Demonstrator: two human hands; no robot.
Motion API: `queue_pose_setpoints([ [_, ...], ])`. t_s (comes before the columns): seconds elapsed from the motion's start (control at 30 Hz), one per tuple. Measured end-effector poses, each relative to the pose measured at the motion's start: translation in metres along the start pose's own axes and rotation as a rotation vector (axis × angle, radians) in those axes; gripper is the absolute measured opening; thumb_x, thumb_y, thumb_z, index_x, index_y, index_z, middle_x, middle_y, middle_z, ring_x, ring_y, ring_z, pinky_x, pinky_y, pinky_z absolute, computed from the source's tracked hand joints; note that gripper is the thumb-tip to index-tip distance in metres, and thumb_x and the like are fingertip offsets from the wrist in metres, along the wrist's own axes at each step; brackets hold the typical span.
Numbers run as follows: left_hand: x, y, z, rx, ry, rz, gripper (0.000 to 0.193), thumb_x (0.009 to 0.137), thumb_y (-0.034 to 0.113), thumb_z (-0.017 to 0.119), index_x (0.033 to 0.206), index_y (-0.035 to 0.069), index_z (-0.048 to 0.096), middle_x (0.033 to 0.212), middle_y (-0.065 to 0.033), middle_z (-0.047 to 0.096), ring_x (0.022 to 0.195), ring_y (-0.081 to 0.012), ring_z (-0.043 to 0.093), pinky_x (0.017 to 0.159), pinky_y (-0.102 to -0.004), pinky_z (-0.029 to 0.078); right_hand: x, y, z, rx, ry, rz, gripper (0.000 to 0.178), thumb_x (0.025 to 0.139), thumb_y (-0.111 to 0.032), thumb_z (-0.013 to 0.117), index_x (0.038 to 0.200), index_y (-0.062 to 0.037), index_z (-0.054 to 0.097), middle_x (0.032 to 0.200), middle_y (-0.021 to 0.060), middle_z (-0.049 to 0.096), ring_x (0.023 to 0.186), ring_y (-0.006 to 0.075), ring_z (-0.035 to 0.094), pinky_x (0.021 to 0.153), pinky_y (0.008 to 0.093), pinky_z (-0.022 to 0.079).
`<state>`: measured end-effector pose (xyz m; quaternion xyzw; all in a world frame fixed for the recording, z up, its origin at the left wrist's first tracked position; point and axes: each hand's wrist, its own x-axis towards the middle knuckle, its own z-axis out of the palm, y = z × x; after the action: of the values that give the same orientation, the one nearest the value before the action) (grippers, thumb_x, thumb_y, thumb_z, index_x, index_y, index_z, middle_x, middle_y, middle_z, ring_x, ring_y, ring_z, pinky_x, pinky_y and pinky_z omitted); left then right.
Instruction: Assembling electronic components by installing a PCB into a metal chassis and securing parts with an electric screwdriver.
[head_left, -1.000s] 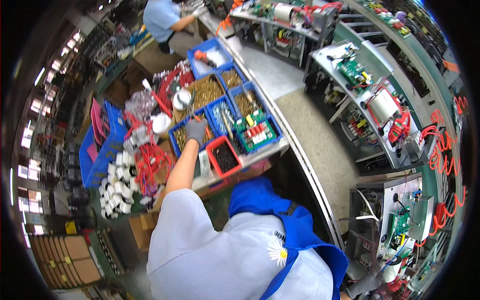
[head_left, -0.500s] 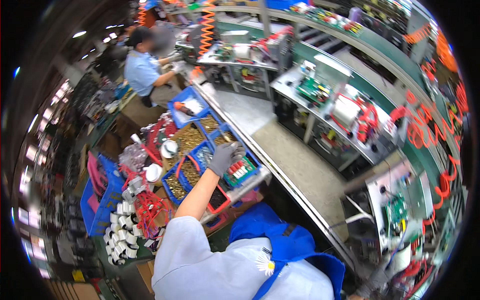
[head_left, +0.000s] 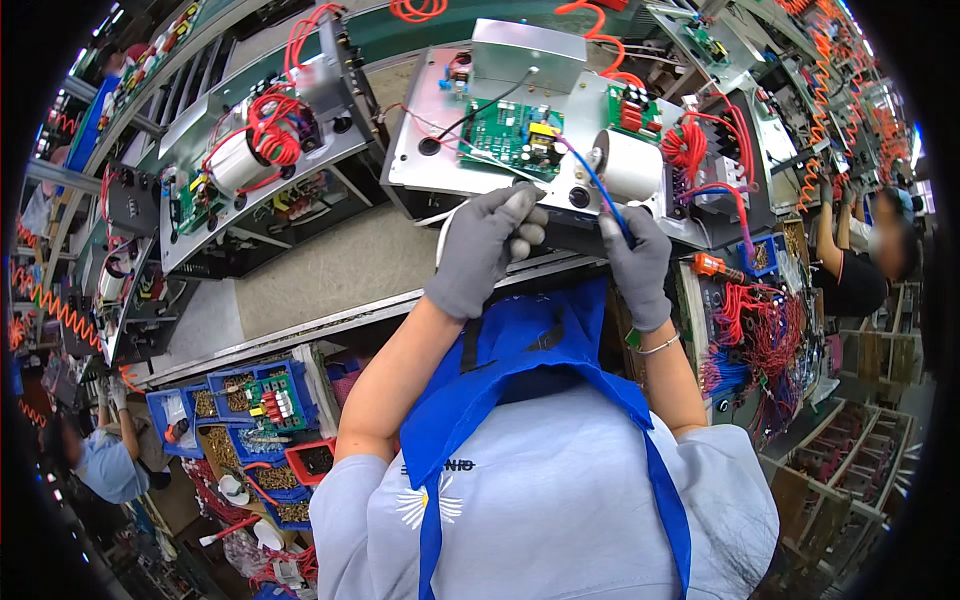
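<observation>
Both my hands wear grey gloves and are at the front edge of a metal chassis [head_left: 420, 165]. My left hand [head_left: 478, 250] is closed, its fingers curled by the edge below the green circuit board [head_left: 500, 135]. Whatever it pinches is too small or hidden to make out. A white cable [head_left: 440, 217] runs beside it. My right hand [head_left: 640, 265] is closed on a blue wire [head_left: 600, 185], which rises to the board near a yellow component [head_left: 543, 135]. To the right of the wire, a large white cylinder [head_left: 632, 165] lies on the chassis.
Another chassis [head_left: 225, 205] with red wires stands to the left. Blue bins [head_left: 300, 385] of small brass-coloured parts lie lower left. At right are an orange-handled tool [head_left: 715, 266] and bundled red wires [head_left: 745, 320]. Other people [head_left: 115, 465] work at both sides.
My view has turned to the right. My left hand has left the blue parts bins for the chassis edge. My right hand, formerly at the lower right, now shows clearly, gripping the blue wire.
</observation>
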<state>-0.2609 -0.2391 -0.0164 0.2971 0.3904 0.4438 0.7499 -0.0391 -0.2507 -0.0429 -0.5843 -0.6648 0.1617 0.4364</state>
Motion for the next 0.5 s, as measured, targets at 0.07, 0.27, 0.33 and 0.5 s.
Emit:
queue_pose_setpoints([
  [0.07,0.021,-0.010,0.023,-0.077,0.022,0.067,0.032,0.096,0.023,0.060,0.117,-0.001,0.062,0.088,-0.0057,0.067,0.066,-0.0049,0.058,0.052,-0.0161,0.044,-0.005,0.007,-0.004,0.027,0.035,-0.081,0.018,0.086,-0.014,0.070,0.100,-0.0031,0.069,0.078,0.0083,0.061,0.061,0.0161,0.057,0.060,0.0281,0.047],
  [0.27,0.047,-0.015,0.046,0.306,0.143,0.075,0.023,0.093,0.024,0.065,0.101,0.003,0.069,0.070,-0.0042,0.066,0.050,-0.0047,0.054,0.045,-0.0169,0.043,-0.006,0.005,-0.012,-0.032,-0.046,-0.095,0.018,0.084,-0.013,0.070,0.101,-0.0058,0.069,0.084,0.0081,0.065,0.063,0.0203,0.062,0.059,0.0290,0.049],
  [0.33,0.054,-0.022,0.050,0.338,0.170,0.093,0.025,0.091,0.027,0.069,0.096,0.003,0.070,0.065,-0.0026,0.063,0.045,-0.0035,0.050,0.040,-0.0159,0.038,-0.004,0.010,-0.008,-0.033,-0.033,-0.145,0.019,0.083,-0.014,0.071,0.100,-0.0066,0.068,0.085,0.0085,0.066,0.065,0.0229,0.065,0.058,0.0314,0.051],
  [0.5,0.066,-0.028,0.049,0.380,0.125,0.075,0.026,0.088,0.026,0.071,0.092,0.000,0.071,0.063,-0.0025,0.062,0.047,-0.0053,0.051,0.042,-0.0197,0.039,0.001,0.013,-0.010,-0.082,-0.066,-0.176,0.019,0.082,-0.014,0.071,0.100,-0.0081,0.068,0.089,0.0078,0.066,0.069,0.0251,0.066,0.059,0.0327,0.052],
])
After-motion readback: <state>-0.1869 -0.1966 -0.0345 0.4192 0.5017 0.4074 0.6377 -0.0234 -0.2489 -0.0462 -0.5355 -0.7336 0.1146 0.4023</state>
